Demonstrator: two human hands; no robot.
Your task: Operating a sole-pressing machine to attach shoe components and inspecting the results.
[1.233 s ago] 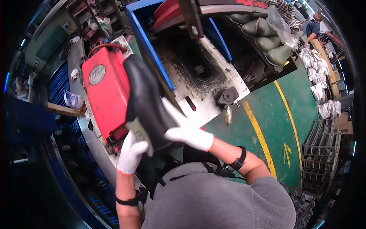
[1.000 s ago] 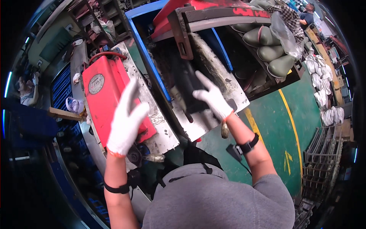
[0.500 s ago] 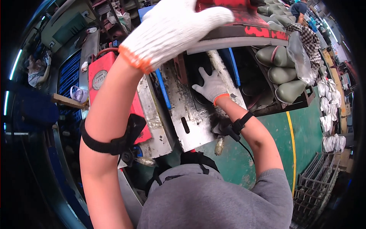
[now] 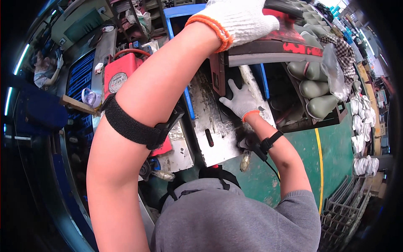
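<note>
My right hand [image 4: 242,101], in a white knit glove with an orange cuff, lies with fingers spread on a dark flat piece [image 4: 228,110] upon the worn metal bed of a machine [image 4: 216,147]. Above and beyond it sits the machine's red, paint-chipped upper part [image 4: 289,31]. My left hand [image 4: 241,21], gloved alike, is raised against that red part, its thumb stretched to the right. The top edge of the picture cuts off its other fingers, so its grip is hidden. A black bar-like handle [image 4: 285,7] shows just right of it.
Left stands a red box with a round dial [image 4: 118,82]. Blue side bars [image 4: 264,82] flank the bed. Olive-green boots [image 4: 322,106] fill a rack at right, above a green floor with a yellow line [image 4: 319,168]. A metal rack [image 4: 346,206] stands lower right; another person [image 4: 45,69] is far left.
My left hand has moved right along the red upper part, and its forearm now reaches across the red dial box. The right hand keeps its place on the bed; the view has shifted slightly.
</note>
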